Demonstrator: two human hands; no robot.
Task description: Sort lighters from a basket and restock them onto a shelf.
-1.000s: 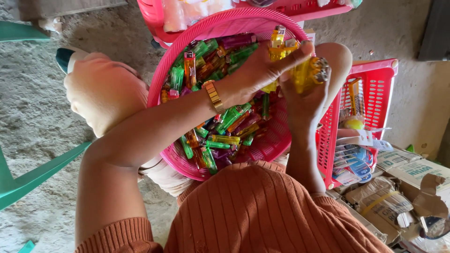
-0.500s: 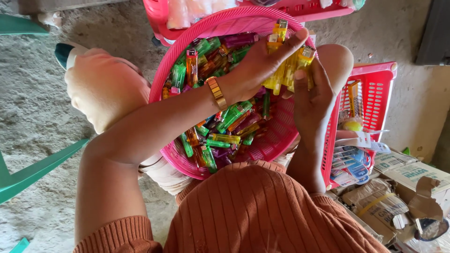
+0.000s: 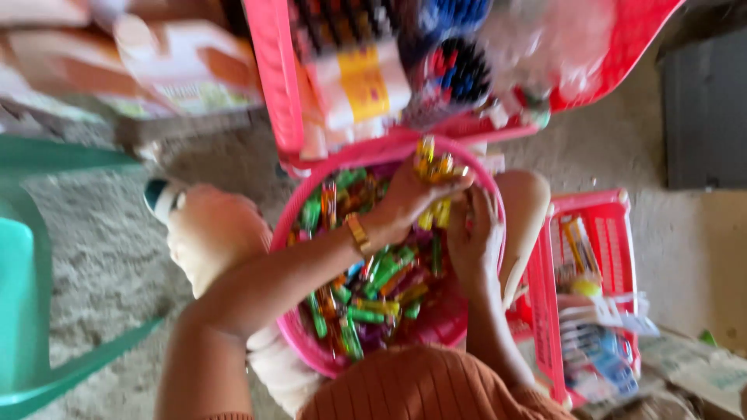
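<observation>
Your left hand [image 3: 412, 194] reaches across the round pink basket [image 3: 311, 346] on your lap and is closed around a bunch of yellow lighters [image 3: 436, 167], which stick up above your fingers near the basket's far rim. Your right hand [image 3: 475, 241] sits just beside it, lower and to the right, fingers curled up against the underside of the same bunch; the blur keeps you from telling whether it truly grips any of them or only touches them. A gold watch [image 3: 358, 233] circles your left wrist. Below your hands the basket is filled with loose lighters [image 3: 373, 299] in green, orange, red and purple, lying in all directions. Your left knee [image 3: 214, 233] shows bare at the basket's left side, and your right knee [image 3: 525, 206] at its right. Beyond the basket, touching its far rim, stands a red crate [image 3: 272, 85] holding boxes and packets, too blurred to make out. To your right, on the floor, a smaller red crate [image 3: 615, 210] holds flat packs, one with a yellow ball shape in it. A green plastic chair [image 3: 31, 280] stands at the left edge, on rough grey concrete floor [image 3: 101, 257]. Your orange ribbed top [image 3: 420, 389] fills the bottom of the view.
</observation>
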